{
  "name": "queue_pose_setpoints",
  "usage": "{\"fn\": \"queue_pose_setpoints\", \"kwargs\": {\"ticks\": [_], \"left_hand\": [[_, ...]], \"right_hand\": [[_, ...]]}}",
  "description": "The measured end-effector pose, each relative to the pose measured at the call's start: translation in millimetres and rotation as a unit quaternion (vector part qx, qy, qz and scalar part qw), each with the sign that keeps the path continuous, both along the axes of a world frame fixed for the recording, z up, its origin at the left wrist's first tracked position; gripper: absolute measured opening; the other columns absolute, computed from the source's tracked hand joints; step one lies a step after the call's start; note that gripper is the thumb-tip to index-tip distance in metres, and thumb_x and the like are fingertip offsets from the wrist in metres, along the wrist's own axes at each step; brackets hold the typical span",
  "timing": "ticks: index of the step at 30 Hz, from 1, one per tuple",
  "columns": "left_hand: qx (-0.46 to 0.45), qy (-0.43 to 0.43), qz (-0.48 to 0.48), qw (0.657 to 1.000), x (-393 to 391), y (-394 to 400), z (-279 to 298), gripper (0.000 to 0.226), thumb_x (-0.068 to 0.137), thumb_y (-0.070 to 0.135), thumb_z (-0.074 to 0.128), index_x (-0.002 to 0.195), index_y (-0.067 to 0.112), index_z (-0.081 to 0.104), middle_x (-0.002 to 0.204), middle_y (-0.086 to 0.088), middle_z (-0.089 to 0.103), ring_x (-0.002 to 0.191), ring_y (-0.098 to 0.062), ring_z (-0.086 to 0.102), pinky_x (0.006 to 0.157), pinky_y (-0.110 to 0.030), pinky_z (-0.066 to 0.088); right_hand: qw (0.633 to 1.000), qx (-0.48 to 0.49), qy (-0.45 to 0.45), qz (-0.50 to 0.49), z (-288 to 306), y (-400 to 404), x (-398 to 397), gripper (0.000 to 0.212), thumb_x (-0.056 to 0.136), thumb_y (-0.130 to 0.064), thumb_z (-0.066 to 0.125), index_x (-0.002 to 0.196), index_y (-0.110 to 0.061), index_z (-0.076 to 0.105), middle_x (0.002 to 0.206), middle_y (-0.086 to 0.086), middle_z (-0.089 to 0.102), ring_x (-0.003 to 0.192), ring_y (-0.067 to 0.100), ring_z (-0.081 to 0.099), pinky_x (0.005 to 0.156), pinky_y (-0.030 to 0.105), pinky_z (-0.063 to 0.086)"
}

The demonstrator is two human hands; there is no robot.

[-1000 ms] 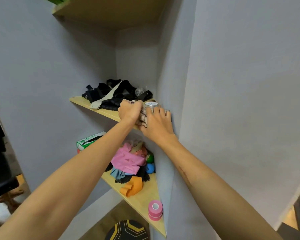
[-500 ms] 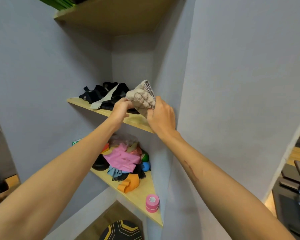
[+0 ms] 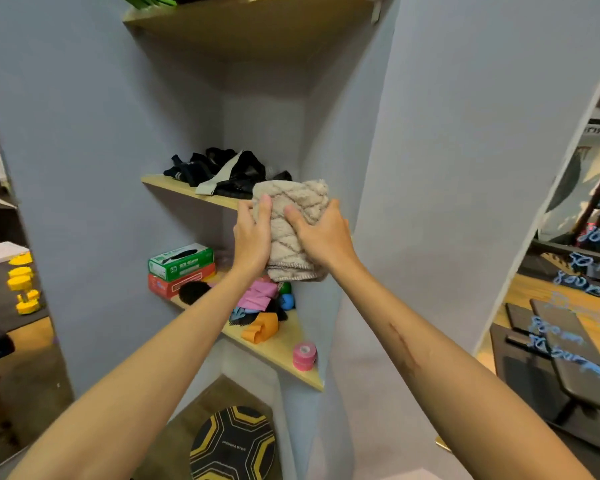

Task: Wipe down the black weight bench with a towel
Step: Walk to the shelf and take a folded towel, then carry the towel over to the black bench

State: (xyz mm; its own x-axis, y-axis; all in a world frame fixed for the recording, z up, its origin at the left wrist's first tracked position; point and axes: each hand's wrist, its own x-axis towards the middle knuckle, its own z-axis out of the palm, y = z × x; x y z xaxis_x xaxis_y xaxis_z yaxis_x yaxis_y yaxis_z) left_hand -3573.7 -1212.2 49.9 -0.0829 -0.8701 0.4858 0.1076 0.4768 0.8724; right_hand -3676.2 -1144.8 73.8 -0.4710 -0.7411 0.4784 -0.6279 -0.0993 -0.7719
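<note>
A folded beige towel (image 3: 293, 216) with a brown diamond pattern is held in the air in front of the corner shelves. My left hand (image 3: 252, 237) grips its left side, thumb on the front. My right hand (image 3: 321, 237) grips its right side, thumb pressed into the cloth. The black weight bench (image 3: 568, 351) shows at the far right, low, past the grey wall, partly behind blue writing.
The middle corner shelf (image 3: 187, 190) holds black straps (image 3: 222, 171). The lower shelf (image 3: 281, 351) carries green and red boxes (image 3: 179, 268), pink bands, an orange band and a pink tape roll (image 3: 304, 356). Yellow dumbbells (image 3: 23, 285) stand at the left. A black-and-yellow disc (image 3: 232, 445) lies below.
Both hands lifted the towel off the middle shelf and drew it out and down toward me. The view has swung, so the bench now shows at the right.
</note>
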Motion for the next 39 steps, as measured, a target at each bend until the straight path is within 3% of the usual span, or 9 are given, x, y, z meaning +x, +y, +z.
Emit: {"fn": "queue_pose_setpoints", "kwargs": {"ticks": [2, 6, 9, 20, 24, 27, 30, 33, 39], "left_hand": [[-0.034, -0.043, 0.019, 0.998, 13.4, 10.6, -7.1, 0.036, 0.102, 0.044, 0.037, 0.101, 0.010, 0.050, 0.086, 0.008, 0.056, 0.081, 0.001, 0.051, 0.069, -0.024, 0.031], [-0.055, -0.084, 0.044, 0.994, 36.1, 20.8, -15.4, 0.037, 0.101, 0.047, 0.036, 0.102, 0.013, 0.050, 0.099, -0.002, 0.058, 0.101, -0.021, 0.050, 0.080, -0.033, 0.035], [-0.062, -0.086, 0.051, 0.993, 52.7, 24.6, -16.8, 0.038, 0.100, 0.049, 0.037, 0.098, 0.013, 0.049, 0.095, -0.005, 0.059, 0.100, -0.027, 0.054, 0.079, -0.036, 0.038], [-0.014, -0.084, 0.170, 0.982, 144.7, 42.3, -47.6, 0.036, 0.098, 0.052, 0.040, 0.083, 0.019, 0.044, 0.078, 0.007, 0.055, 0.089, -0.024, 0.056, 0.078, -0.039, 0.042], [-0.003, -0.091, 0.219, 0.972, 182.2, 58.5, -63.7, 0.036, 0.101, 0.043, 0.042, 0.093, 0.009, 0.051, 0.081, 0.009, 0.055, 0.075, 0.000, 0.053, 0.063, -0.014, 0.035], [0.010, -0.103, 0.275, 0.956, 215.4, 70.5, -75.2, 0.037, 0.101, 0.044, 0.040, 0.102, 0.010, 0.053, 0.088, 0.010, 0.057, 0.080, -0.001, 0.052, 0.070, -0.021, 0.034], [0.022, -0.109, 0.336, 0.935, 247.2, 86.9, -86.1, 0.039, 0.101, 0.046, 0.039, 0.110, 0.010, 0.053, 0.094, 0.008, 0.058, 0.091, -0.010, 0.053, 0.077, -0.025, 0.036], [0.043, -0.118, 0.408, 0.904, 276.4, 110.9, -97.0, 0.037, 0.101, 0.044, 0.040, 0.096, 0.009, 0.051, 0.085, 0.006, 0.057, 0.083, -0.014, 0.052, 0.067, -0.021, 0.033], [0.065, -0.134, 0.517, 0.843, 321.1, 173.9, -119.4, 0.034, 0.102, 0.040, 0.041, 0.085, 0.011, 0.045, 0.072, 0.008, 0.050, 0.075, -0.017, 0.050, 0.067, -0.030, 0.032]], "right_hand": [[1.000, 0.000, 0.006, -0.012, -9.3, 5.9, 13.4, 0.067, 0.087, -0.055, 0.066, 0.130, -0.010, 0.040, 0.128, 0.009, 0.059, 0.120, 0.028, 0.055, 0.088, 0.031, 0.041], [0.999, -0.033, 0.012, -0.004, -24.7, 15.6, 35.0, 0.064, 0.090, -0.055, 0.062, 0.133, -0.014, 0.039, 0.131, 0.005, 0.060, 0.124, 0.027, 0.053, 0.097, 0.036, 0.042], [0.999, -0.048, 0.001, 0.016, -26.6, 23.6, 48.8, 0.054, 0.091, -0.052, 0.062, 0.129, -0.017, 0.042, 0.124, -0.001, 0.062, 0.122, 0.023, 0.053, 0.092, 0.028, 0.039], [0.991, -0.013, -0.016, 0.133, -55.7, 15.6, 123.6, 0.045, 0.091, -0.053, 0.062, 0.119, -0.021, 0.048, 0.112, -0.006, 0.064, 0.116, 0.021, 0.057, 0.088, 0.029, 0.042], [0.979, -0.005, -0.032, 0.199, -73.4, 12.7, 159.6, 0.041, 0.096, -0.053, 0.053, 0.115, -0.018, 0.050, 0.107, -0.006, 0.062, 0.111, 0.021, 0.059, 0.086, 0.027, 0.040], [0.963, 0.003, -0.055, 0.264, -83.9, 14.4, 190.5, 0.045, 0.103, -0.052, 0.032, 0.111, -0.012, 0.051, 0.100, -0.005, 0.058, 0.100, 0.017, 0.055, 0.079, 0.027, 0.033], [0.943, 0.002, -0.067, 0.326, -91.7, 16.3, 220.2, 0.047, 0.107, -0.043, 0.025, 0.123, -0.008, 0.052, 0.100, -0.009, 0.051, 0.087, -0.005, 0.045, 0.080, 0.017, 0.030], [0.920, 0.020, -0.065, 0.386, -104.5, 17.3, 248.2, 0.044, 0.107, -0.042, 0.026, 0.115, -0.009, 0.053, 0.091, -0.018, 0.052, 0.079, -0.020, 0.049, 0.075, 0.017, 0.031], [0.876, 0.040, -0.070, 0.475, -131.3, 35.7, 305.9, 0.048, 0.104, -0.051, 0.028, 0.103, -0.013, 0.057, 0.090, -0.008, 0.061, 0.086, 0.003, 0.057, 0.078, 0.026, 0.043]]}}
